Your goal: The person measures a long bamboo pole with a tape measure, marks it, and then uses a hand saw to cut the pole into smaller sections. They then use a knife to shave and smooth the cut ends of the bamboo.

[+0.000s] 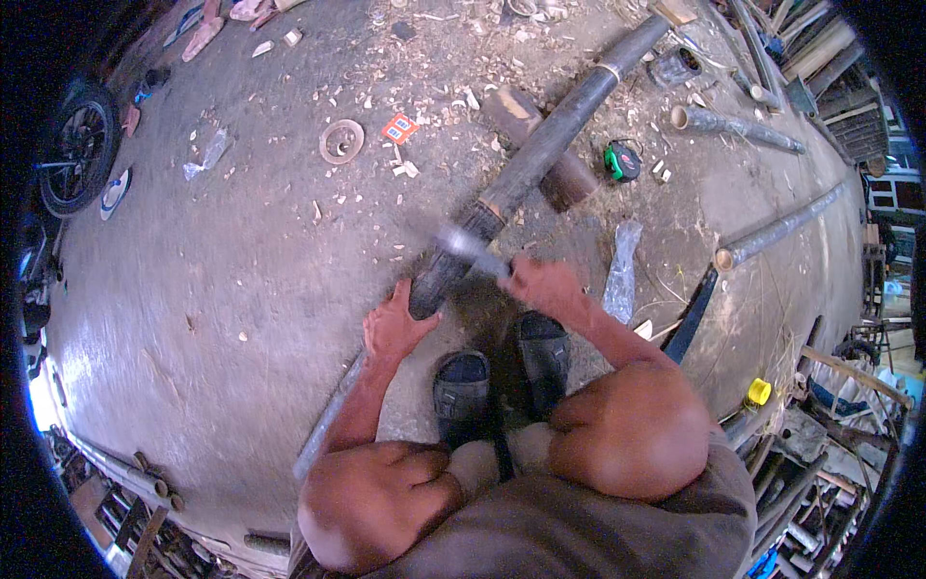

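A long dark bamboo pole (529, 166) runs from between my feet toward the far right, propped across a short brown log (571, 185). Near its close end, my left hand (394, 326) is wrapped round the pole's side. My right hand (546, 288) grips a bladed tool (465, 243), smeared by motion, whose blade crosses over the pole. Whether the blade touches the bamboo I cannot tell. Paler bands show at the pole's joints.
Wood chips litter the floor beyond the log. A green and black tape measure (622, 161), a clear plastic bag (623, 270), a dark saw blade (693, 317) and bamboo lengths (781, 227) lie to the right. A round dish (341, 142) sits farther left; a wheel (79, 150) stands at the far left.
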`<action>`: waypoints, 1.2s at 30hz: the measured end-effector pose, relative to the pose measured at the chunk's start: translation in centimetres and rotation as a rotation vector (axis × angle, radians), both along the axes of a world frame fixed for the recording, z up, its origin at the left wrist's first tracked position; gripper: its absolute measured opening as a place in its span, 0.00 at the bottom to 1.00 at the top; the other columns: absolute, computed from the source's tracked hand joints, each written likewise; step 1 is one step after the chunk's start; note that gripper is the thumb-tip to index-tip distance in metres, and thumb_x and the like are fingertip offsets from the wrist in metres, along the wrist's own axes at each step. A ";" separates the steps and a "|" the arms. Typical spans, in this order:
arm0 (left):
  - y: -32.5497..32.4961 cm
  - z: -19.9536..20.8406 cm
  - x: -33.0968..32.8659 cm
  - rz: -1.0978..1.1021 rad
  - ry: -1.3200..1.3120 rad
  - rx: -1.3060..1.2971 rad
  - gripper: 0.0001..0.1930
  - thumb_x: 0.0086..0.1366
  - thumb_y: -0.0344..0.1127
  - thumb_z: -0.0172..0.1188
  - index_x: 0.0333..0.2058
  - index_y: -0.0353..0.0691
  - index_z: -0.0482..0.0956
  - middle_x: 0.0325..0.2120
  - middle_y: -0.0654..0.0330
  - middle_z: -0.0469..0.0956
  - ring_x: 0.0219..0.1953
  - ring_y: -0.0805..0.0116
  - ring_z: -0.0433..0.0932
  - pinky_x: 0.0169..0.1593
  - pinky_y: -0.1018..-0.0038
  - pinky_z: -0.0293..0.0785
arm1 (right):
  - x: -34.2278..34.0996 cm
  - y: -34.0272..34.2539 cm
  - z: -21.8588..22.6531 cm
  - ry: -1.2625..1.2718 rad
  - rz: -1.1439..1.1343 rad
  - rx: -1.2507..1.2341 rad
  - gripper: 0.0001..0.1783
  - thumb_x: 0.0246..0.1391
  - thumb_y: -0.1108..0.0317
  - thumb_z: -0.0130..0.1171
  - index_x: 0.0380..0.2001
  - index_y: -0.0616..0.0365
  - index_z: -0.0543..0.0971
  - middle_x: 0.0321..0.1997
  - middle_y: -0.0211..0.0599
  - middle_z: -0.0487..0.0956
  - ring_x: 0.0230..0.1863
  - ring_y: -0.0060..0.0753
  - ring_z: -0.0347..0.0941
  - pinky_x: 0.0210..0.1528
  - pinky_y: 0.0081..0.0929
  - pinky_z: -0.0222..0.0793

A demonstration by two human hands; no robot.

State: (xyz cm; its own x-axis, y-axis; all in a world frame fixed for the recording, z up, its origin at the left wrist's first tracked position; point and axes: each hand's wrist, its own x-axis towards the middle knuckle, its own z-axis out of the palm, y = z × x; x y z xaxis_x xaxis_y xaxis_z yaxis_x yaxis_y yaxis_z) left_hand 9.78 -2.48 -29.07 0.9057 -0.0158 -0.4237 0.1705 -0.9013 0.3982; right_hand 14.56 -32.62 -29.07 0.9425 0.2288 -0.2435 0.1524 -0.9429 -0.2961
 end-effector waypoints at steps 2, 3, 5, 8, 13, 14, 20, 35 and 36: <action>0.4 -0.3 -0.5 -0.015 -0.039 -0.073 0.51 0.48 0.64 0.73 0.67 0.46 0.66 0.45 0.44 0.84 0.45 0.43 0.85 0.50 0.51 0.79 | -1.3 0.5 -0.4 -0.014 0.195 -0.032 0.25 0.64 0.42 0.57 0.36 0.56 0.71 0.22 0.49 0.80 0.26 0.63 0.79 0.27 0.56 0.74; 0.6 -0.6 -0.5 -0.016 -0.013 -0.065 0.51 0.48 0.64 0.73 0.67 0.46 0.66 0.45 0.44 0.84 0.45 0.43 0.85 0.50 0.51 0.79 | -0.7 0.3 -0.7 -0.049 0.021 0.076 0.25 0.64 0.42 0.57 0.36 0.56 0.72 0.22 0.48 0.80 0.26 0.62 0.79 0.27 0.55 0.74; 0.9 -1.3 -0.3 -0.018 0.039 -0.049 0.51 0.48 0.63 0.73 0.67 0.46 0.65 0.46 0.43 0.84 0.45 0.44 0.85 0.50 0.51 0.79 | 1.3 -0.3 -1.3 -0.114 -0.330 0.287 0.25 0.64 0.41 0.55 0.37 0.55 0.72 0.21 0.47 0.80 0.25 0.62 0.79 0.26 0.55 0.74; 1.5 -1.0 -0.8 -0.039 -0.004 -0.109 0.45 0.52 0.61 0.72 0.64 0.47 0.67 0.41 0.43 0.84 0.43 0.40 0.84 0.48 0.48 0.79 | -1.3 0.3 -1.1 -0.123 0.118 -0.008 0.26 0.64 0.40 0.55 0.40 0.55 0.73 0.22 0.47 0.81 0.25 0.62 0.79 0.25 0.55 0.74; -0.9 -1.3 -0.9 0.002 -0.018 -0.011 0.45 0.51 0.61 0.72 0.64 0.46 0.69 0.41 0.41 0.84 0.44 0.40 0.84 0.49 0.49 0.79 | -1.2 -0.6 -2.2 -0.041 -0.103 0.016 0.26 0.64 0.39 0.55 0.40 0.54 0.74 0.23 0.48 0.81 0.25 0.62 0.79 0.26 0.57 0.73; -0.4 -1.2 -0.6 0.020 0.005 -0.004 0.45 0.51 0.62 0.72 0.64 0.45 0.69 0.41 0.41 0.84 0.44 0.40 0.84 0.49 0.49 0.79 | -0.8 0.3 -2.0 -0.069 -0.097 0.021 0.26 0.64 0.40 0.55 0.40 0.54 0.74 0.23 0.48 0.81 0.26 0.63 0.79 0.26 0.57 0.74; 0.7 -1.2 -1.2 -0.003 0.027 0.021 0.51 0.49 0.67 0.71 0.66 0.44 0.67 0.43 0.44 0.85 0.42 0.43 0.85 0.48 0.51 0.80 | 1.5 -0.9 -0.9 -0.125 -0.223 0.234 0.26 0.63 0.40 0.57 0.36 0.55 0.73 0.23 0.50 0.81 0.26 0.62 0.80 0.27 0.56 0.74; 0.5 -0.8 -0.5 0.017 0.106 0.002 0.50 0.49 0.65 0.72 0.66 0.43 0.68 0.44 0.42 0.84 0.46 0.43 0.84 0.52 0.51 0.78 | -0.7 0.2 -0.6 0.019 0.088 -0.041 0.24 0.64 0.45 0.58 0.33 0.57 0.72 0.25 0.50 0.80 0.27 0.60 0.81 0.29 0.56 0.77; 0.9 -0.6 -0.3 0.024 0.098 -0.014 0.48 0.50 0.64 0.72 0.65 0.44 0.68 0.44 0.41 0.84 0.46 0.42 0.84 0.51 0.51 0.79 | 0.3 0.2 -0.8 -0.018 -0.054 0.051 0.24 0.64 0.45 0.57 0.34 0.57 0.72 0.25 0.51 0.80 0.28 0.60 0.81 0.28 0.56 0.76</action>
